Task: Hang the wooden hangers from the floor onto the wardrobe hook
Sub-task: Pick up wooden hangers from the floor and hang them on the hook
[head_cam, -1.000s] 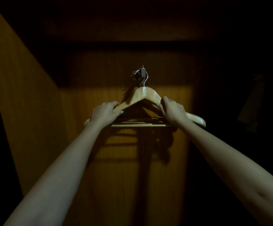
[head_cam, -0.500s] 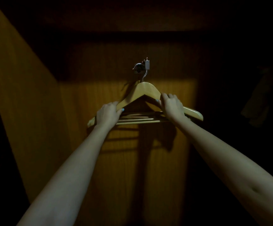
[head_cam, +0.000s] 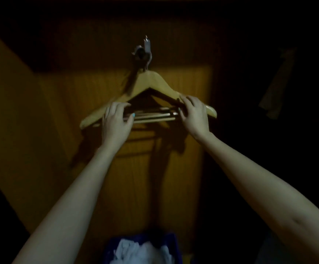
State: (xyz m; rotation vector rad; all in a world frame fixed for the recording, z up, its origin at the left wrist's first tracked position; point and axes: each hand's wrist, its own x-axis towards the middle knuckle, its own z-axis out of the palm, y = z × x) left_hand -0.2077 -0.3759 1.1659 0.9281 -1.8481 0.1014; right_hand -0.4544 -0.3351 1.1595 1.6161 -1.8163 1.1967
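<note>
A bundle of wooden hangers (head_cam: 149,86) is seen up on the wardrobe hook (head_cam: 142,53), just above and between the two hands, with the wire necks apparently caught over the metal. The left hand (head_cam: 116,122) is spread loosely, fingers splayed over the left shoulder of the front hanger and the stacked lower bars (head_cam: 155,116), touching but not clenched. The right hand (head_cam: 194,113) is likewise loosened, fingertips resting on the right shoulder, no firm grasp being shown. The hanging step is judged nearly done: the load appears to be carried by the hook, and only a letting-go and a check that every neck is seated seem to be left. Whether more hangers remain on the floor cannot be told; the floor is not shown. The exact count in the bundle is hard to make out, since the bars overlap in poor light. The hook itself is blurred and dim. Below the forearms, a blue container (head_cam: 171,239) with something pale inside is cut off by the bottom edge, and a dark shape far right of the right hand is unreadable.
</note>
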